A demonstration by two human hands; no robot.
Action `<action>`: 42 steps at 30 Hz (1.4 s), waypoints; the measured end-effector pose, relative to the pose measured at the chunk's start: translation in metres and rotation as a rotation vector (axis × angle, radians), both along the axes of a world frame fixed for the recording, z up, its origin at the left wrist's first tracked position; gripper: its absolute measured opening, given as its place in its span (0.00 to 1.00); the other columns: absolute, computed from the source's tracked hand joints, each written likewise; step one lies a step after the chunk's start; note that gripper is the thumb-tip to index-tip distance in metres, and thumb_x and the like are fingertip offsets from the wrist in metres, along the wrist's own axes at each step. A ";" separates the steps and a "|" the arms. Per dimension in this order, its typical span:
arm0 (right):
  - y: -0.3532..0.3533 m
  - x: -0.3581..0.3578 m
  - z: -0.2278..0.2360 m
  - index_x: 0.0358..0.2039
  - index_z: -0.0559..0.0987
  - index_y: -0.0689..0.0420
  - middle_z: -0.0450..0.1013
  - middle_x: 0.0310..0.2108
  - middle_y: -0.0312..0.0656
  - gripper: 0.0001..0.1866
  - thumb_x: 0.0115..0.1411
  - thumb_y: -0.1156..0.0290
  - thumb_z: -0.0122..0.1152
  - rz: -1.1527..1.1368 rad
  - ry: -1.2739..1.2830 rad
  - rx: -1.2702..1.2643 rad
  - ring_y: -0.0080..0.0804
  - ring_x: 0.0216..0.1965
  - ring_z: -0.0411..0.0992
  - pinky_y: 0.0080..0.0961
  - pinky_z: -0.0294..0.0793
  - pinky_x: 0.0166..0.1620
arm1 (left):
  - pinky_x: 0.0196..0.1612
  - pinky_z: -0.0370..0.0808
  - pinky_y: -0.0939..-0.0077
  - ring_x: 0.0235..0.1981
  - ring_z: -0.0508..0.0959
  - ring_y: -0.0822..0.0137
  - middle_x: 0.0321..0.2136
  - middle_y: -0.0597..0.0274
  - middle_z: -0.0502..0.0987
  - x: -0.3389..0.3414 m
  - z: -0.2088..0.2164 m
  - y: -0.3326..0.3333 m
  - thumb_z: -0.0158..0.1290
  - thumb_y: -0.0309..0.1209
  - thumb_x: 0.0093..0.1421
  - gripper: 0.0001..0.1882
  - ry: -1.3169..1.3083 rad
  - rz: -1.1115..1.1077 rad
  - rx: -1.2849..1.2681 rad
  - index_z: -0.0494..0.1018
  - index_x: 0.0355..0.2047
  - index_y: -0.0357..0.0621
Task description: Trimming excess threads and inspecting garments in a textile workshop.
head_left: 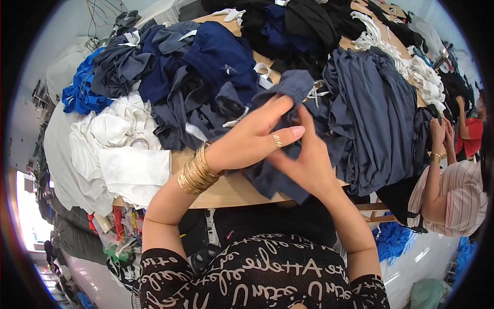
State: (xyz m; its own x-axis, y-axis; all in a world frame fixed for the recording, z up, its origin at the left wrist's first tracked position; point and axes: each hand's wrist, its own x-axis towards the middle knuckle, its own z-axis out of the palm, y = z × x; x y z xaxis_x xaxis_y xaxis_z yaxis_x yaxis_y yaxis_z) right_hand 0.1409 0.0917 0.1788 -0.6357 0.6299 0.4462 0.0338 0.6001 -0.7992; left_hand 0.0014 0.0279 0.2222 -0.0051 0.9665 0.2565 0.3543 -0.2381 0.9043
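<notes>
A slate-blue garment with a gathered elastic edge is raised over the table's front side, its loose cloth hanging below my hands. My left hand, with gold bangles on the wrist and a ring on the thumb, has its fingers closed on the garment near that gathered edge. Close against it, my right hand touches the same cloth. Its thumb is smeared by motion and some fingers are hidden, so its grip is unclear. To the right lies a stack of similar slate-blue gathered garments.
The wooden table carries navy garments, white garments, bright blue cloth and black clothing. At the right, a person in a striped top handles dark cloth. Plastic bags sit below the table's left side.
</notes>
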 end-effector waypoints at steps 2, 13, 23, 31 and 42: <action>0.031 -0.008 -0.006 0.41 0.69 0.66 0.72 0.27 0.45 0.15 0.54 0.74 0.55 0.021 0.132 -0.226 0.28 0.28 0.71 0.20 0.69 0.34 | 0.40 0.69 0.73 0.34 0.72 0.58 0.33 0.52 0.71 -0.011 0.005 0.013 0.52 0.30 0.55 0.14 0.350 0.048 0.255 0.68 0.39 0.34; 0.081 0.003 0.055 0.37 0.74 0.65 0.75 0.33 0.38 0.10 0.57 0.75 0.51 0.449 0.404 -0.919 0.21 0.34 0.73 0.15 0.71 0.39 | 0.52 0.63 0.71 0.46 0.68 0.62 0.43 0.55 0.67 -0.030 -0.069 0.024 0.63 0.30 0.41 0.35 0.182 0.297 0.109 0.62 0.51 0.41; 0.077 -0.012 0.035 0.29 0.74 0.65 0.70 0.23 0.30 0.08 0.54 0.72 0.55 0.240 -0.027 -0.296 0.14 0.25 0.65 0.14 0.65 0.30 | 0.42 0.70 0.80 0.39 0.72 0.74 0.39 0.61 0.72 0.008 -0.045 0.024 0.61 0.32 0.50 0.29 -0.042 0.263 0.011 0.62 0.50 0.37; 0.100 0.020 0.025 0.21 0.76 0.60 0.72 0.20 0.35 0.07 0.49 0.71 0.63 0.679 -0.511 -0.639 0.17 0.23 0.68 0.12 0.65 0.29 | 0.43 0.69 0.84 0.38 0.74 0.77 0.37 0.66 0.75 -0.043 -0.044 0.017 0.44 0.24 0.61 0.10 -0.803 0.237 0.006 0.70 0.42 0.36; 0.022 -0.033 -0.063 0.45 0.66 0.55 0.68 0.30 0.37 0.25 0.45 0.72 0.65 0.402 -0.176 -0.223 0.27 0.35 0.68 0.22 0.67 0.42 | 0.45 0.71 0.77 0.39 0.75 0.70 0.41 0.61 0.75 -0.065 -0.063 0.012 0.43 0.28 0.63 0.12 -1.026 0.386 0.040 0.69 0.44 0.37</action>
State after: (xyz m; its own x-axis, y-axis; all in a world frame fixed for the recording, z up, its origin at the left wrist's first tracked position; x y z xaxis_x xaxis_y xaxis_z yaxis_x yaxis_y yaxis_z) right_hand 0.1079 0.1136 0.1155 -0.9017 0.3874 0.1920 -0.0188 0.4085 -0.9126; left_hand -0.0640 0.0402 0.1592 -0.5345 0.8451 -0.0120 -0.5055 -0.3083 0.8059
